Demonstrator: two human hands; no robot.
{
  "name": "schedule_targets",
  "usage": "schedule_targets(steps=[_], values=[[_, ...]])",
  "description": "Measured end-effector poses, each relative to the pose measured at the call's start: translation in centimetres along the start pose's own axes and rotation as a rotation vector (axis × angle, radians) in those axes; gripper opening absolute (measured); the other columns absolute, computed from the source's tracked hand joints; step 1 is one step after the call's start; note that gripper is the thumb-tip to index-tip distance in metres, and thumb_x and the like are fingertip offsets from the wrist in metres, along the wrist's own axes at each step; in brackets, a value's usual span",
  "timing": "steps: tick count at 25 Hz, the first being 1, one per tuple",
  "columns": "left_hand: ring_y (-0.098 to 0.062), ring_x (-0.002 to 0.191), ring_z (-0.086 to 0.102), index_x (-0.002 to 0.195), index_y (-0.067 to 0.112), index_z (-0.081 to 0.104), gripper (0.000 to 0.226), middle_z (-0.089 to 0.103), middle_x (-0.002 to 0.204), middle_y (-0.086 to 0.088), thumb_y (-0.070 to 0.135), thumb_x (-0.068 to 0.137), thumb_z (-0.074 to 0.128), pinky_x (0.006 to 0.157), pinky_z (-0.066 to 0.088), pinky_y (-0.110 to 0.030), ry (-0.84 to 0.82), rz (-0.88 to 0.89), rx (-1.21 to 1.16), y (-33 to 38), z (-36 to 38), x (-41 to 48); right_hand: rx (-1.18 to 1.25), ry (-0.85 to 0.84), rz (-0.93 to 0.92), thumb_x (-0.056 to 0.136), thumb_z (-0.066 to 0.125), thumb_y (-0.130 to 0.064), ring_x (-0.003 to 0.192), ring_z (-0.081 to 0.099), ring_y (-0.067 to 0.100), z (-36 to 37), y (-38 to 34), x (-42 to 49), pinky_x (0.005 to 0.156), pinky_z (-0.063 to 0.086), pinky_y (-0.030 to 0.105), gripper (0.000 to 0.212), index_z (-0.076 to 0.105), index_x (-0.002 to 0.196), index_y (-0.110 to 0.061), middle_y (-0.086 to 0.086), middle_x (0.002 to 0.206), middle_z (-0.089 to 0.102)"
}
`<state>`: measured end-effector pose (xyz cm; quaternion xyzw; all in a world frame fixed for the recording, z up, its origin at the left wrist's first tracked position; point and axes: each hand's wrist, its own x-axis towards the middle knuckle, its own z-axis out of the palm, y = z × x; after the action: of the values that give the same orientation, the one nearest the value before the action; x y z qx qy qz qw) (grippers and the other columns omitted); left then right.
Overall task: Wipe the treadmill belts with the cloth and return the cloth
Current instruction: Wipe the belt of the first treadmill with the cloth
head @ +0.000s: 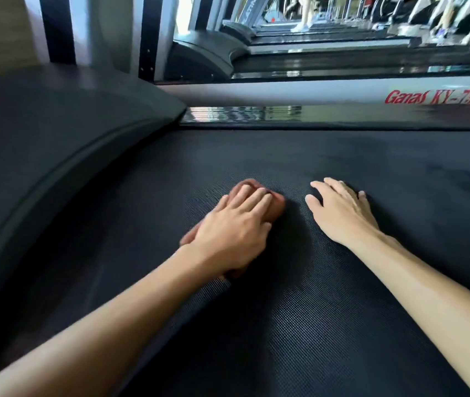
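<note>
Left forearm (113, 316), right forearm (428, 287) both bare, stretched forward. Left hand (236, 227) palm down, fingers together, nearly straight, pressing flat on cloth (277, 206). Right hand (339, 210) palm down too, fingers spread, bit arched, holding nothing.

cloth (271, 206) on belt (314, 310), under left hand (233, 233), right hand (342, 213) beside.

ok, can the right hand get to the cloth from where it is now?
Probably yes. Only bare belt lies between the right hand and the cloth, nothing blocking. But the left hand presses down on most of the cloth, so only its edge past the fingers is free to take.
</note>
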<state>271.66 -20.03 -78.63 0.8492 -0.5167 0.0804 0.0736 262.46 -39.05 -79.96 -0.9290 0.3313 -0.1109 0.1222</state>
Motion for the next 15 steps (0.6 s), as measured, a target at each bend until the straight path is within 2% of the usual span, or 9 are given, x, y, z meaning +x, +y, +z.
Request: schedule_targets(steps=[1, 3, 5, 7, 8, 10, 12, 15], values=[[-0.013, 0.148, 0.006, 0.151, 0.025, 0.022, 0.056, 0.015, 0.16, 0.011, 0.041, 0.099, 0.034, 0.119, 0.013, -0.042, -0.047, -0.01, -0.036, -0.2, 0.1, 1.3, -0.005, 0.002, -0.003, 0.102, 0.029, -0.046, 0.149, 0.011, 0.017, 0.1, -0.1, -0.1, 0.119, 0.003, 0.047, 0.049, 0.033, 0.148, -0.03, -0.003, 0.161, 0.02], [-0.014, 0.148, 0.007, 0.151, 0.025, 0.023, 0.055, 0.015, 0.161, 0.009, 0.04, 0.099, 0.036, 0.119, 0.016, -0.045, -0.113, -0.096, -0.04, -5.3, 0.0, 3.7, -0.017, 0.005, -0.009, 0.102, 0.027, -0.047, 0.149, 0.01, 0.016, 0.2, 0.1, -0.3, 0.12, 0.002, 0.046, 0.05, 0.031, 0.149, -0.032, -0.004, 0.161, 0.018], [-0.019, 0.146, 0.016, 0.147, 0.024, 0.03, 0.055, 0.025, 0.158, 0.003, 0.042, 0.096, 0.036, 0.117, 0.022, -0.047, -0.119, -0.302, -0.025, -14.2, -0.2, 3.6, -0.023, -0.001, -0.01, 0.102, 0.026, -0.048, 0.149, 0.01, 0.016, 0.1, 0.3, -0.5, 0.12, 0.003, 0.045, 0.05, 0.031, 0.149, -0.033, -0.005, 0.161, 0.018], [-0.026, 0.142, 0.024, 0.145, 0.023, 0.033, 0.064, 0.031, 0.154, -0.003, 0.05, 0.087, 0.027, 0.115, 0.025, -0.048, -0.13, -0.549, 0.026, -21.8, -1.3, 1.2, -0.025, -0.003, -0.005, 0.102, 0.025, -0.048, 0.149, 0.01, 0.016, 0.1, 0.2, -0.4, 0.12, 0.003, 0.045, 0.05, 0.03, 0.149, -0.032, -0.005, 0.161, 0.018], [-0.028, 0.142, 0.024, 0.146, 0.022, 0.031, 0.065, 0.03, 0.155, -0.005, 0.051, 0.088, 0.025, 0.116, 0.024, -0.048, -0.137, -0.628, 0.048, -24.0, -1.8, -0.3, -0.034, -0.005, -0.004, 0.102, 0.025, -0.048, 0.149, 0.01, 0.016, 0.1, 0.1, -0.4, 0.12, 0.003, 0.045, 0.05, 0.03, 0.15, -0.032, -0.005, 0.161, 0.018], [-0.027, 0.145, 0.017, 0.149, 0.017, 0.027, 0.059, 0.023, 0.158, -0.005, 0.042, 0.096, 0.032, 0.118, 0.018, -0.046, -0.111, -0.712, 0.076, -23.4, -1.7, -1.4, -0.051, -0.006, -0.001, 0.103, 0.024, -0.047, 0.149, 0.01, 0.017, 0.2, 0.0, -0.5, 0.12, 0.003, 0.046, 0.051, 0.028, 0.15, -0.031, -0.005, 0.162, 0.017], [-0.026, 0.145, 0.017, 0.146, 0.014, 0.03, 0.055, 0.026, 0.156, -0.005, 0.037, 0.097, 0.037, 0.116, 0.02, -0.047, -0.049, -0.656, 0.087, -18.3, -1.2, 0.1, -0.059, 0.002, 0.0, 0.103, 0.024, -0.047, 0.149, 0.01, 0.018, 0.5, -0.2, -0.6, 0.12, 0.004, 0.047, 0.051, 0.027, 0.151, -0.031, -0.005, 0.162, 0.016], [-0.022, 0.145, 0.017, 0.143, 0.017, 0.033, 0.053, 0.029, 0.154, -0.001, 0.038, 0.095, 0.038, 0.114, 0.021, -0.046, -0.027, -0.323, 0.038, -8.0, -0.2, 2.9, -0.053, -0.003, -0.001, 0.103, 0.024, -0.047, 0.149, 0.01, 0.018, 0.4, -0.1, -0.6, 0.12, 0.004, 0.046, 0.051, 0.026, 0.151, -0.031, -0.005, 0.162, 0.016]])
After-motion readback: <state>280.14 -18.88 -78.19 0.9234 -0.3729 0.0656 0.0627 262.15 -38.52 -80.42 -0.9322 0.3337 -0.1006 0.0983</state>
